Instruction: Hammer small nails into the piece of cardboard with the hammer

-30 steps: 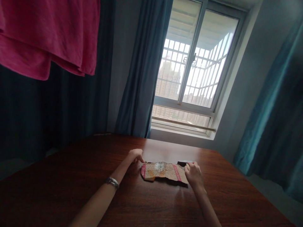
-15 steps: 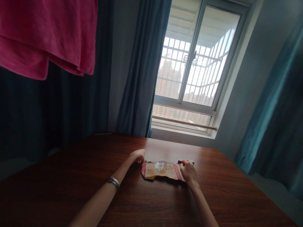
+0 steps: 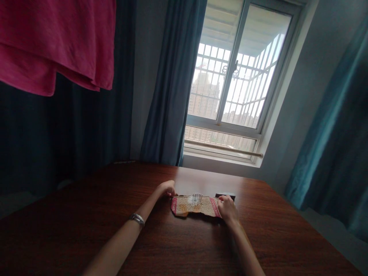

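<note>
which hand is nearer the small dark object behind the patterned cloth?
Right hand: just in front of the dark object, contact unclear. Left hand is at the patterned cloth's far left end.

A big brown wooden table (image 3: 86, 230) fills the bottom of the view. On it lies a small spotted cloth (image 3: 195, 206) with pink stripes at both ends. The left hand (image 3: 166, 188) touches the cloth's left end, fingers curled down. A shiny bracelet (image 3: 136, 219) sits on that wrist. The right hand (image 3: 227, 209) rests on the cloth's right end. Just behind that hand lies a small dark flat thing (image 3: 225, 196). Past the table there is a bright window (image 3: 230, 76) with bars, and blue curtains (image 3: 169, 84) hang at its sides. A pink cloth (image 3: 54, 38) hangs up high on the left
</note>
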The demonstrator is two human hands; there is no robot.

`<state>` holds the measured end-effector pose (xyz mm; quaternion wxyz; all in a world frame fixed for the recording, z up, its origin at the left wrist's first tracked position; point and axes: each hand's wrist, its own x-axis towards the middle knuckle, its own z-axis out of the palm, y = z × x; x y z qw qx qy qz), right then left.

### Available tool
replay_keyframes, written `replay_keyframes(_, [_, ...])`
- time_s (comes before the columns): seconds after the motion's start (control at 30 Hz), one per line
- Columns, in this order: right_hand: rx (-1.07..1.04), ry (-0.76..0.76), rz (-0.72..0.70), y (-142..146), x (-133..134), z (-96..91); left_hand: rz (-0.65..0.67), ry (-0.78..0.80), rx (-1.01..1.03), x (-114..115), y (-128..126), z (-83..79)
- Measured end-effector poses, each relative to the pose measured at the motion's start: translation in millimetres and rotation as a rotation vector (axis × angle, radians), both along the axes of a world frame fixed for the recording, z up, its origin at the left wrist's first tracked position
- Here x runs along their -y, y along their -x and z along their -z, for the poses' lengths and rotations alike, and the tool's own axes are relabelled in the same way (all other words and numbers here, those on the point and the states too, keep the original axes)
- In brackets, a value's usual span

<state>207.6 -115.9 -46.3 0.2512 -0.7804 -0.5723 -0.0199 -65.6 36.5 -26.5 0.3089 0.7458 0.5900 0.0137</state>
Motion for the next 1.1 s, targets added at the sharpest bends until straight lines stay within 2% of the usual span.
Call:
replay_keyframes(0.3, [-0.04,-0.052,-0.026,3.2,1.2,-3.2,-0.014,-0.013,0.074,3.0,6.5,-0.5])
replay_keyframes(0.43, [-0.089,-0.139,-0.072,3.9,-1.6,-5.1,0.041,-0.048,0.134,0.2,6.1,-9.8])
replay_keyframes(0.5, [-0.138,-0.225,-0.135,7.6,-2.6,-7.3,0.117,-0.064,0.244,1.0,0.2,-17.0])
replay_keyframes(0.63, [-0.364,-0.381,-0.319,24.0,-0.8,-12.5,0.294,-0.046,0.581,16.8,-22.1,-34.0])
replay_keyframes(0.73, [-0.607,-0.408,-0.44,37.3,2.3,-17.0,0.318,-0.051,0.694,37.5,-41.7,-45.0])
replay_keyframes(0.8, [-0.752,-0.393,-0.469,43.3,4.3,-20.4,0.337,-0.056,0.717,49.9,-53.5,-47.8])
replay_keyframes(0.9, [-0.871,-0.391,-0.489,48.0,7.2,-25.0,0.403,-0.07,0.725,60.5,-67.7,-42.9])
replay_keyframes(1.0, [-0.878,-0.408,-0.489,49.3,9.3,-26.0,0.45,-0.094,0.745,63.3,-77.1,-32.2])
replay_keyframes(1.1, [-0.902,-0.421,-0.46,48.5,9.1,-23.5,0.442,-0.12,0.749,64.3,-82.3,-24.5])
